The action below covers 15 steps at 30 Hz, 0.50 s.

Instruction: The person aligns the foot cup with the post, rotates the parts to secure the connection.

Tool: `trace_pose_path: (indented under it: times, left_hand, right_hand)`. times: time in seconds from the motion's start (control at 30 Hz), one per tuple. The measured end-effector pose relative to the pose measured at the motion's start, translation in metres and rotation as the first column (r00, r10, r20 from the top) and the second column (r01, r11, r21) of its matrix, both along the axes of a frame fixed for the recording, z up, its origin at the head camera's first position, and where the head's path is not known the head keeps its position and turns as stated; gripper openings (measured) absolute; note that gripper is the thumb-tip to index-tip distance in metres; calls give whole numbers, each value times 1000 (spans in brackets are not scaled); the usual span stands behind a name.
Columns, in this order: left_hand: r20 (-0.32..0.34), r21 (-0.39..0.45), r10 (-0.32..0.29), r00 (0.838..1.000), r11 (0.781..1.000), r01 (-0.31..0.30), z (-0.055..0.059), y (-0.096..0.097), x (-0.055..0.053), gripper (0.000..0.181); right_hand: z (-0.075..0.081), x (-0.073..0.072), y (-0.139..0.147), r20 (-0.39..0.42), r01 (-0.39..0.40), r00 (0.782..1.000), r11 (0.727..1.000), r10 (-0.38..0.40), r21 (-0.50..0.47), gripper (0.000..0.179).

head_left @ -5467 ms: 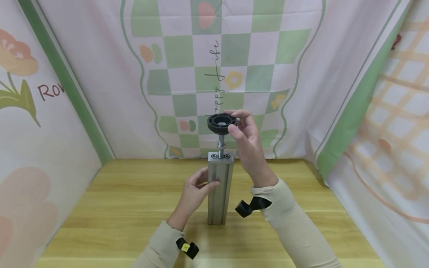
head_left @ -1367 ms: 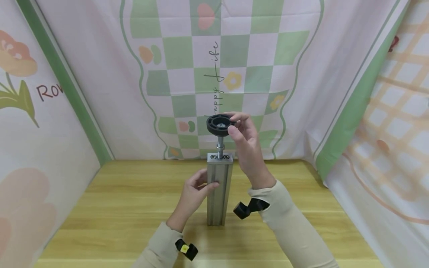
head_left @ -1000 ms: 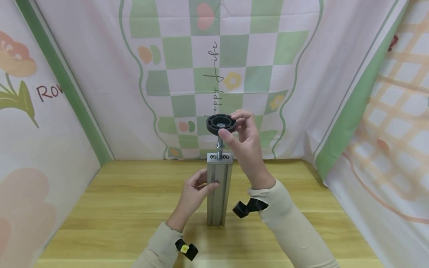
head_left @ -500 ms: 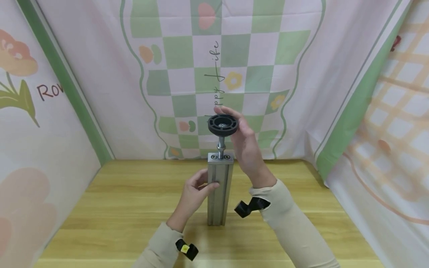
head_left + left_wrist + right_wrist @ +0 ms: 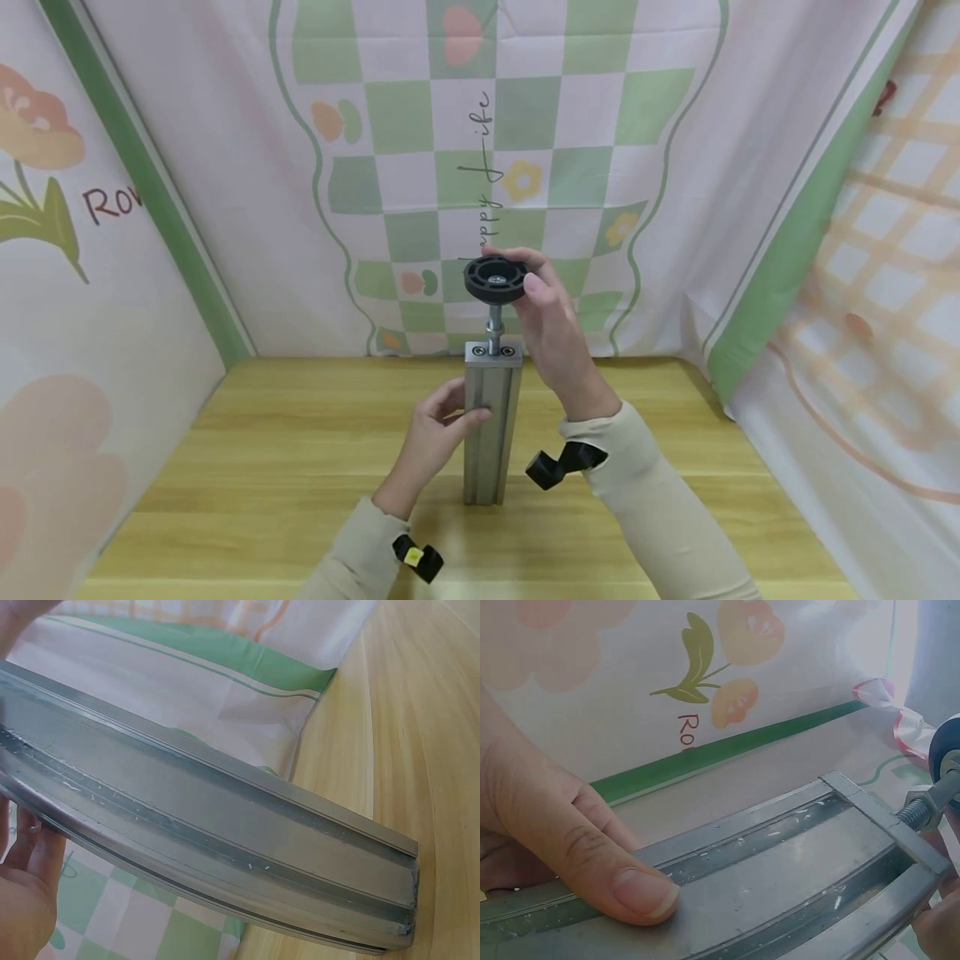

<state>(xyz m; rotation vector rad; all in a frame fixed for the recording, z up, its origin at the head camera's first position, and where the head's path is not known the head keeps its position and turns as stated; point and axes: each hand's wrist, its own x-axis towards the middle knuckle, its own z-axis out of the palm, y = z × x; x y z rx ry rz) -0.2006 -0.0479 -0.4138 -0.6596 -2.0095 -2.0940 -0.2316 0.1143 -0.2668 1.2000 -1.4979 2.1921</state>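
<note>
A slotted aluminium profile [image 5: 489, 450] stands upright on the table, its metal end plate [image 5: 493, 360] fixed by two screws. Out of the plate rises the threaded rod [image 5: 495, 317] of a black levelling foot [image 5: 489, 293], its round base uppermost. A nut [image 5: 928, 808] sits on the rod just above the plate. My left hand [image 5: 431, 429] grips the profile from the left, thumb across its near face. Around the right side of the foot's base, my right hand [image 5: 557, 337] holds the rim, thumb at the near edge and fingers behind, partly hidden.
The wooden table [image 5: 285, 467] reaches back to a checked curtain [image 5: 397, 117]. More printed cloth hangs along the left and right sides. Each wrist carries a black camera mount; the right mount [image 5: 551, 467] sits close beside the profile.
My right hand's thumb has moved from the near rim to the right, opened off the foot, then closed back on its rim. My left hand and the profile stay in place.
</note>
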Motion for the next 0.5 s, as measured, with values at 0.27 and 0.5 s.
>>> trace_pose_path:
  times: [0.27,0.5]
  left_hand:
    - [-2,-2,-6,1000,1000,6,0,-1,0,39]
    - [-7,-7,-2,1000,1000,2,-1,-1,-1,40]
  right_hand:
    - [-3,2,1,-3,98,995,995,-98,3,23]
    - [1,8,-1,27,165,986,986,-164,-11,34]
